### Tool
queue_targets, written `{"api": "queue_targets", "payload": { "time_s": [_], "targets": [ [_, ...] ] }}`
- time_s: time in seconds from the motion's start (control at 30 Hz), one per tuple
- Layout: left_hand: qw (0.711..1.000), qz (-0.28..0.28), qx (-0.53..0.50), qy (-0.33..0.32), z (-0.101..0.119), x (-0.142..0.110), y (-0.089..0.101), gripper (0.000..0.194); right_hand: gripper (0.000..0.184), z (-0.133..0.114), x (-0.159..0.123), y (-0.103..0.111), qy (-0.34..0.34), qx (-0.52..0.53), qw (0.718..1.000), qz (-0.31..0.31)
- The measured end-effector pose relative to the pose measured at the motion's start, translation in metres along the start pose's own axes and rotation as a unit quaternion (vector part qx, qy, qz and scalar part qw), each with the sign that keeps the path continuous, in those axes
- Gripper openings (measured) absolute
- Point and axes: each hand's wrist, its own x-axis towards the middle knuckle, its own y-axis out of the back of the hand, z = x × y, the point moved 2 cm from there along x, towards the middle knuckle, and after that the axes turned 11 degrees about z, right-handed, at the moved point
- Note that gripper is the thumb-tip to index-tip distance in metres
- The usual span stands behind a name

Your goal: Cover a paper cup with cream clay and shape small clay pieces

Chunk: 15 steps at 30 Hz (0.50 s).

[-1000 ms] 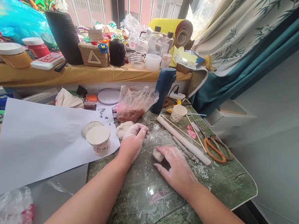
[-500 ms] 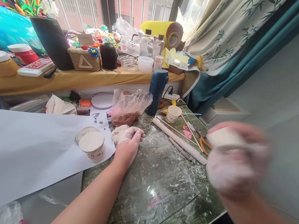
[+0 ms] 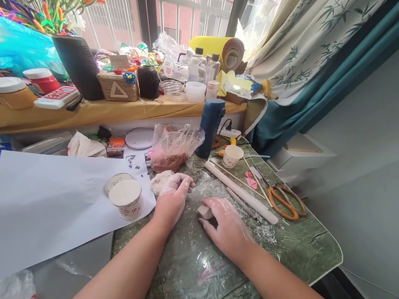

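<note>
My right hand point(image 3: 227, 222), dusted white, is low over a clear plastic sheet point(image 3: 187, 278) smeared with white residue. Between its thumb and fingers is a small off-white piece of clay point(image 3: 205, 211). To its left, my left hand point(image 3: 175, 192) is closed, fingers curled toward the thumb; whatever they may hold is hidden. A larger lump of pale clay point(image 3: 161, 181) sits against the back of that hand. Nearby on white paper point(image 3: 56, 207) stands a paper cup point(image 3: 129, 208) topped by a flat pale round disc point(image 3: 125, 192).
A bag of reddish-brown material point(image 3: 169, 158) and a blue flask point(image 3: 211, 126) stand behind the hands. On the right lie a pale rolling pin point(image 3: 240, 192), thin sticks, orange-handled scissors point(image 3: 283, 203) and a second paper cup point(image 3: 232, 155). Jars and a dark vase point(image 3: 78, 67) crowd the sill.
My right hand has swung from beyond the table's right edge to the sheet beside my left hand, bringing the clay piece with it. The left hand keeps its pose.
</note>
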Motion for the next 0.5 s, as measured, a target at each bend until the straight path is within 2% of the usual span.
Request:
{"api": "queue_targets", "payload": {
  "time_s": [0.07, 0.17, 0.2, 0.27, 0.3, 0.33, 0.37, 0.4, 0.43, 0.47, 0.5],
  "targets": [
    [1.000, 0.001, -0.011, -0.002, -0.003, 0.000, 0.000, 0.023, 0.036, -0.002, 0.004, 0.013, -0.007, 0.030, 0.999, 0.036],
    [1.000, 0.000, -0.013, 0.000, -0.007, 0.001, 0.000, 0.024, 0.038, -0.013, 0.014, 0.061, -0.059, 0.089, 0.980, 0.165],
    [1.000, -0.002, -0.010, 0.000, -0.008, 0.001, 0.000, 0.024, 0.038, -0.018, 0.018, 0.080, -0.075, 0.129, 0.964, 0.221],
    [1.000, -0.005, -0.009, 0.001, -0.009, 0.001, 0.000, 0.025, 0.036, -0.028, 0.022, 0.115, -0.034, 0.213, 0.898, 0.384],
    [1.000, -0.005, -0.011, 0.002, -0.009, 0.002, 0.000, 0.025, 0.036, -0.030, 0.020, 0.126, -0.012, 0.231, 0.865, 0.445],
    [1.000, -0.005, -0.014, 0.003, -0.009, 0.002, 0.000, 0.025, 0.035, -0.030, 0.018, 0.129, 0.006, 0.232, 0.854, 0.466],
    [1.000, -0.004, -0.017, 0.004, -0.009, 0.002, 0.000, 0.024, 0.033, -0.029, 0.014, 0.125, 0.021, 0.215, 0.871, 0.441],
    [1.000, -0.003, -0.019, 0.005, -0.009, 0.002, 0.000, 0.023, 0.031, -0.025, 0.009, 0.116, 0.025, 0.183, 0.910, 0.372],
    [1.000, -0.001, -0.020, 0.005, -0.009, 0.002, 0.000, 0.023, 0.030, -0.019, 0.003, 0.100, 0.019, 0.129, 0.962, 0.241],
    [1.000, 0.000, -0.020, 0.005, -0.009, 0.002, 0.000, 0.022, 0.034, -0.013, -0.005, 0.083, 0.029, 0.070, 0.990, 0.118],
    [1.000, 0.000, -0.021, 0.005, -0.009, 0.002, 0.000, 0.022, 0.040, -0.007, -0.014, 0.068, 0.026, 0.027, 0.997, 0.072]
  ]
}}
